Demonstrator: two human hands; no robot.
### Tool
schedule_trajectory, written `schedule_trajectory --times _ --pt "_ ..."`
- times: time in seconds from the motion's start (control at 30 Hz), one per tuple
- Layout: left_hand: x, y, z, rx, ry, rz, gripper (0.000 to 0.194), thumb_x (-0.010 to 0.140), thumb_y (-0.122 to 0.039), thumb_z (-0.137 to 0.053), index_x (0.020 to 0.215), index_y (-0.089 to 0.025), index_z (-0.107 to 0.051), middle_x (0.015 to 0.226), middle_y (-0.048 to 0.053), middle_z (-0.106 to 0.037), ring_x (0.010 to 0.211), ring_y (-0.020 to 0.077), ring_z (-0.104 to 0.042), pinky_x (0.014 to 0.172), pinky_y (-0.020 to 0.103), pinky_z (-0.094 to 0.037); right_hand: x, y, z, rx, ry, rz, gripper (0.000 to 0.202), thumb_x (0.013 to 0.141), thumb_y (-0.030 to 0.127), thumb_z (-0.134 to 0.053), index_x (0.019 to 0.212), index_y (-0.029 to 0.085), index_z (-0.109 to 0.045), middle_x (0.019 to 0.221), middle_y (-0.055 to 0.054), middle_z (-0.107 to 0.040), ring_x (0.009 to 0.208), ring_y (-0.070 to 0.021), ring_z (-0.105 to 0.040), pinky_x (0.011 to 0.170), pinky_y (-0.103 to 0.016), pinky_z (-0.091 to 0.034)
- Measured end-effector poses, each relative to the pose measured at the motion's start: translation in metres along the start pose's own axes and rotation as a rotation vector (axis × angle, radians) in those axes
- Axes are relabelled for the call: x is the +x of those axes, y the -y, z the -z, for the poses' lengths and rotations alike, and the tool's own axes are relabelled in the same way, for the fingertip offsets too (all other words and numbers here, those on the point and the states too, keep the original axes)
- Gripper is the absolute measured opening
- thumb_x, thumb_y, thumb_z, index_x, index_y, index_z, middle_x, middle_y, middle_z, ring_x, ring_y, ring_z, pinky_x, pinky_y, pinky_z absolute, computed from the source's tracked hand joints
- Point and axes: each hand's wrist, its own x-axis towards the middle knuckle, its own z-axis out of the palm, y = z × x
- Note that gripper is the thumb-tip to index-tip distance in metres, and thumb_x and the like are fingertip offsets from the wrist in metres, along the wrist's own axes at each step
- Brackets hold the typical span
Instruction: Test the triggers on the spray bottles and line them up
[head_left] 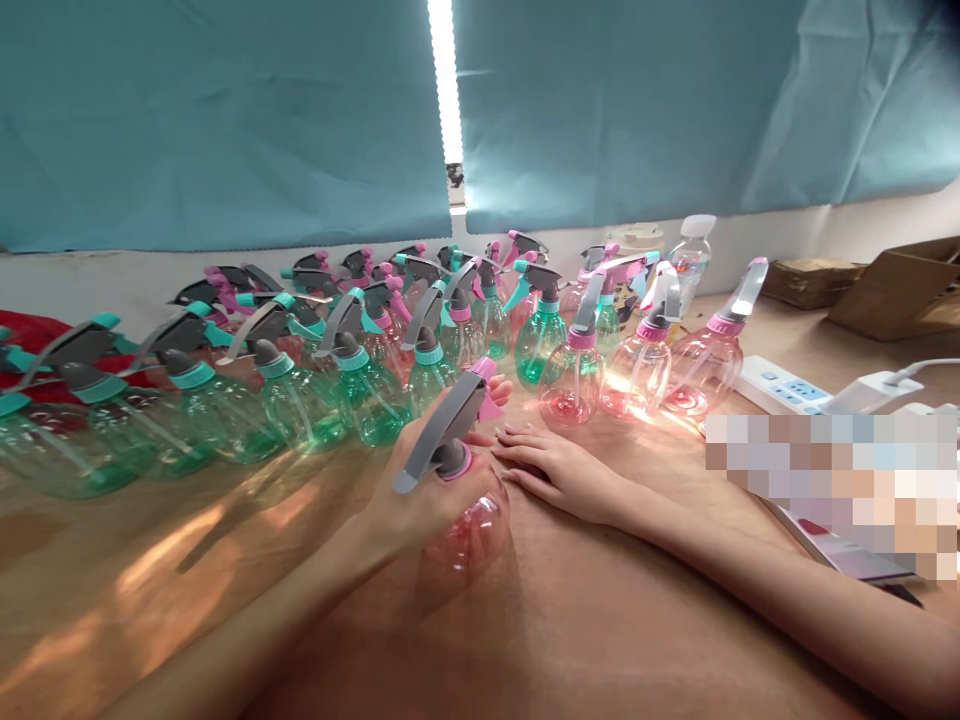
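Note:
A clear pink spray bottle (469, 540) with a grey and pink trigger head stands on the table in front of me. My left hand (420, 485) is wrapped around its upper body, just under the pink collar. Some of that hand's fingers show behind the trigger. Just right of the bottle, my right hand (566, 472) rests palm down on the table with fingers stretched out and nothing in it. Its fingertips are close to the bottle; whether they touch it, I cannot tell.
Green spray bottles (300, 405) line the left and middle, with more behind. Several pink ones (570, 375) stand at centre right. Further right are a power strip (784, 385) with a white plug, a cardboard box (900, 290) and a blurred-out patch. A clear plastic bottle (691, 262) stands behind.

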Motion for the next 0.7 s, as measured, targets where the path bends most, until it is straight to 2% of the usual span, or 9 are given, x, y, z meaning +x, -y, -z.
schedule_trajectory --times 0.23,0.47,0.6,0.7 --pt "-0.0014 -0.0012 0.0009 0.014 0.032 -0.006 0.059 0.069 -0.012 -0.052 0.127 -0.022 -0.054 0.100 0.003 -0.072 0.115 0.0230 -0.060 0.094 0.035 -0.054 0.0002 -0.0016 -0.0004 -0.005 0.001 0.010 0.035 0.097 0.032 -0.046 0.125 0.018 -0.061 0.135 -0.012 -0.057 0.131 -0.0248 -0.046 0.109 -0.043 -0.039" --pt "-0.0026 -0.0005 0.0012 0.036 0.030 0.019 0.058 0.071 -0.012 -0.052 0.128 -0.024 -0.052 0.098 0.002 -0.072 0.098 0.0192 -0.066 0.085 0.032 -0.057 -0.0001 -0.0011 -0.0011 0.007 -0.019 0.012 0.033 0.097 0.031 -0.047 0.124 0.020 -0.061 0.135 -0.011 -0.058 0.130 -0.0254 -0.048 0.108 -0.045 -0.040" --pt "-0.0021 -0.0008 0.0005 0.013 0.016 -0.005 0.059 0.070 -0.013 -0.052 0.128 -0.024 -0.051 0.111 0.003 -0.068 0.109 0.0211 -0.062 0.091 0.032 -0.056 -0.0002 -0.0017 -0.0014 0.008 -0.025 0.021 0.033 0.097 0.031 -0.047 0.124 0.020 -0.061 0.134 -0.011 -0.058 0.130 -0.0256 -0.048 0.108 -0.046 -0.040" --pt "-0.0020 0.0002 0.0006 0.005 0.014 0.007 0.061 0.070 -0.014 -0.053 0.130 -0.023 -0.048 0.126 0.005 -0.061 0.104 0.0200 -0.065 0.087 0.031 -0.057 0.0001 -0.0017 -0.0008 0.010 -0.031 0.032 0.033 0.097 0.031 -0.048 0.125 0.021 -0.061 0.134 -0.010 -0.059 0.129 -0.0252 -0.049 0.108 -0.047 -0.040"
